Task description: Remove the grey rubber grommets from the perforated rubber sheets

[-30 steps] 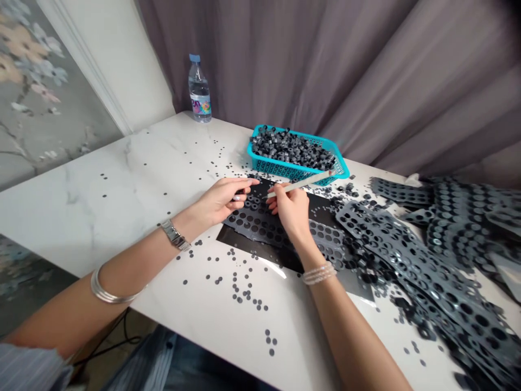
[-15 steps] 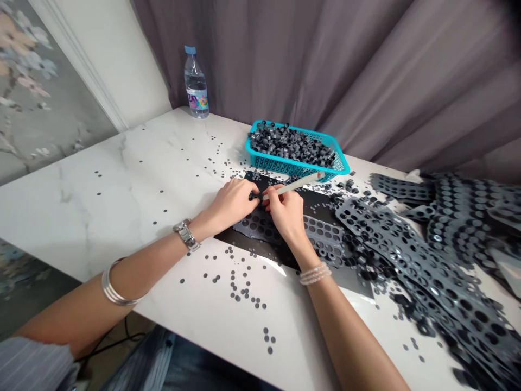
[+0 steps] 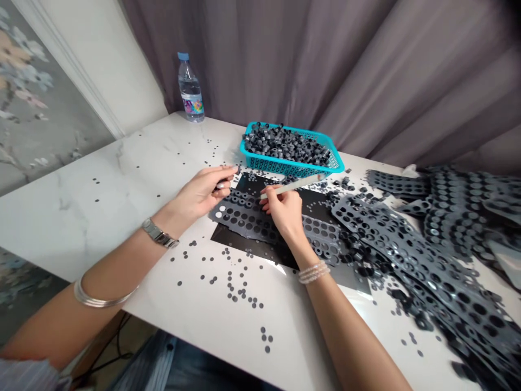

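Note:
My left hand (image 3: pixel 205 190) is raised just left of the perforated strip, thumb and forefinger pinched on a small dark rubber piece (image 3: pixel 237 170). In my right hand (image 3: pixel 286 209) is a slim whitish stick (image 3: pixel 299 185), held like a pen, its lower end close to the strip. That dark grey rubber strip (image 3: pixel 254 224) has rows of round holes and lies across a black sheet (image 3: pixel 228 237) on the table. A few thick rings still sit along the strip's upper edge, and my right hand covers its middle.
Behind the hands stands a turquoise basket (image 3: pixel 338 163) heaped with small dark rings. More perforated rubber sheets (image 3: pixel 419 260) pile up on the right. Small black discs (image 3: pixel 243 293) are scattered over the white marbled table (image 3: pixel 163 304). A water bottle (image 3: pixel 190 92) stands at the back left.
My left hand has moved left and up, away from my right hand, carrying a small dark piece. The strip's left end is now uncovered. My right hand with the stick has barely moved.

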`<state>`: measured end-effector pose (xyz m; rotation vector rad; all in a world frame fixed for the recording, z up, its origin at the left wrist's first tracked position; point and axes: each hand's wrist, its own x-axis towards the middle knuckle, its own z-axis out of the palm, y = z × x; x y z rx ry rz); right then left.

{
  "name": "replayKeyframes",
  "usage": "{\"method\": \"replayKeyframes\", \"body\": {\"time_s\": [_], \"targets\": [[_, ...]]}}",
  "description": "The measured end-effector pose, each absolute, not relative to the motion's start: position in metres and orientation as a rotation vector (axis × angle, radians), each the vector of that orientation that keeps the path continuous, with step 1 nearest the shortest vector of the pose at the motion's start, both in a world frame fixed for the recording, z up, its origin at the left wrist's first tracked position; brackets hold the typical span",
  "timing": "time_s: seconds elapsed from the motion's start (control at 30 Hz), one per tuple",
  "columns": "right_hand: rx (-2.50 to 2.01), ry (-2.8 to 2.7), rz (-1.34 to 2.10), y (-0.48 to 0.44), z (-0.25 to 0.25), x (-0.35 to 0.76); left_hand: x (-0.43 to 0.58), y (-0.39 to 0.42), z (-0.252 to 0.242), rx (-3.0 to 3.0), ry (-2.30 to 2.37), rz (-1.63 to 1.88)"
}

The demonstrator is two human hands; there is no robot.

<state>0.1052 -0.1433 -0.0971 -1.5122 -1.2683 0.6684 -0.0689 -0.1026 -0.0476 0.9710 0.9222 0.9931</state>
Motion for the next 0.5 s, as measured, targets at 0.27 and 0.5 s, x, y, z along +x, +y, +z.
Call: {"method": "replayKeyframes", "body": {"time_s": [0.27,0.5], "targets": [[-1.417,-0.973,0.737,-0.151,-0.095,0.112,-0.057,-0.108,-0.052,0.474,0.752,0.806],[-1.406,-1.075,0.725,-0.153,-0.097,0.108,-0.058,-0.112,-0.046,0.44,0.752,0.805]]}}
